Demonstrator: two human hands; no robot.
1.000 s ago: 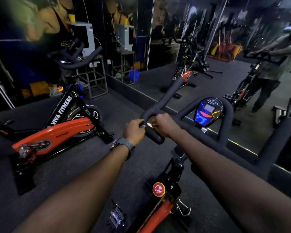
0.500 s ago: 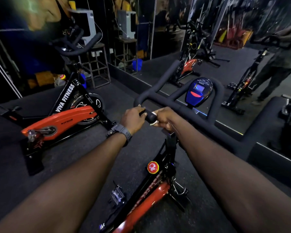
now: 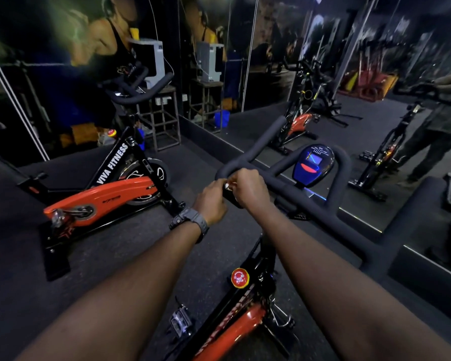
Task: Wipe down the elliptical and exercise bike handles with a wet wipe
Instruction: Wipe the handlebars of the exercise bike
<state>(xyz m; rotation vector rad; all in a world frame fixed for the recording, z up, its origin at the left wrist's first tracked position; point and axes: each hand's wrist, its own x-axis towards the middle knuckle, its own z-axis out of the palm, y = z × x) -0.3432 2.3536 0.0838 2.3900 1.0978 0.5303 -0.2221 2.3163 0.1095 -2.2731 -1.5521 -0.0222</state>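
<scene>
I am in a dim gym with a dark rubber floor [image 3: 94, 259] and big wall mirrors [image 3: 323, 74] ahead of me. Right in front of me is an orange and black exercise bike [image 3: 235, 327] with thick black padded handlebars [image 3: 310, 201]. A round red stop knob [image 3: 240, 278] sits on its frame, low between my two arms. A small blue screen [image 3: 313, 165] stands in the middle of the handlebars.

My right hand [image 3: 249, 188] is curled round the near end of the left handle and grips it. My left hand [image 3: 211, 201] is just beside it, touching that same handle end, with its fingers bent in toward it. A small white bit shows between my two hands, and I think it is the wet wipe [image 3: 227, 185], but it is too small to be sure. I cannot tell which hand holds it. I wear a grey wristwatch [image 3: 190, 220] on my left wrist.

To my left stands a second orange and black bike [image 3: 102, 196] with white letters on its frame. Behind it is a metal stand [image 3: 164, 121] with a white box [image 3: 151, 61] on top. In the mirror on the far right I see a person in dark trousers [image 3: 427, 149] standing by a bike
</scene>
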